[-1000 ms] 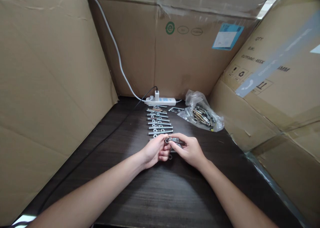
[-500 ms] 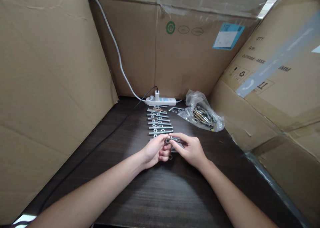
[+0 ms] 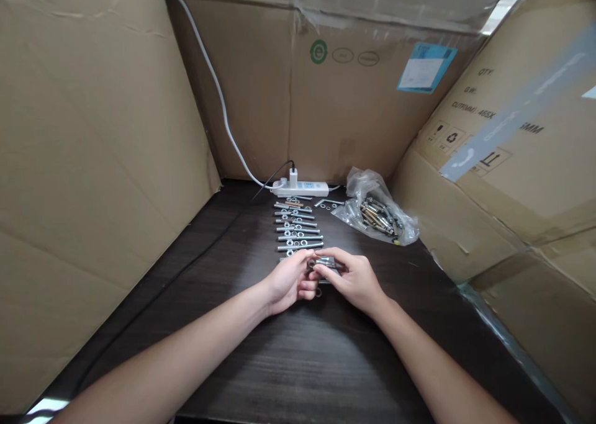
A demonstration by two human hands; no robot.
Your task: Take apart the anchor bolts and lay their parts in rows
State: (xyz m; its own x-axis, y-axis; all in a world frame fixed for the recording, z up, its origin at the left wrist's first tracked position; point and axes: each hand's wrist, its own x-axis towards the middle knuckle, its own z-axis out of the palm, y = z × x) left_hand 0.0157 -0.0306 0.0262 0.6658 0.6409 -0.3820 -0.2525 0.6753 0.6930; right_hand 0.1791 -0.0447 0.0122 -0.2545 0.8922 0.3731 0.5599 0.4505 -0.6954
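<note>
In front of me, over the dark table, my left hand [image 3: 293, 282] and my right hand [image 3: 354, 280] meet at the fingertips. Left thumb and fingers pinch a small dark ring-like metal piece, seemingly a nut [image 3: 311, 264]. A shiny metal bolt [image 3: 328, 262] lies between the right thumb and fingers, its head end partly covered by them. The nut and the bolt are close together; fingers hide whether they touch. Just beyond my hands, bolts [image 3: 300, 246] lie in rows with nuts and washers [image 3: 289, 243] beside them. A loose washer [image 3: 318, 292] sits below my fingers.
A clear plastic bag [image 3: 410, 227] of bolts lies back right. Behind the rows is a white power strip [image 3: 305, 189] with a charger plugged in. A black cable [image 3: 195, 257] crosses the table's left side. Cardboard boxes [image 3: 251, 82] wall in three sides.
My right fingertips have shifted slightly over the bolt, and the washer seen at its end is now hidden. The left hand stays nearly still, and the rows look the same.
</note>
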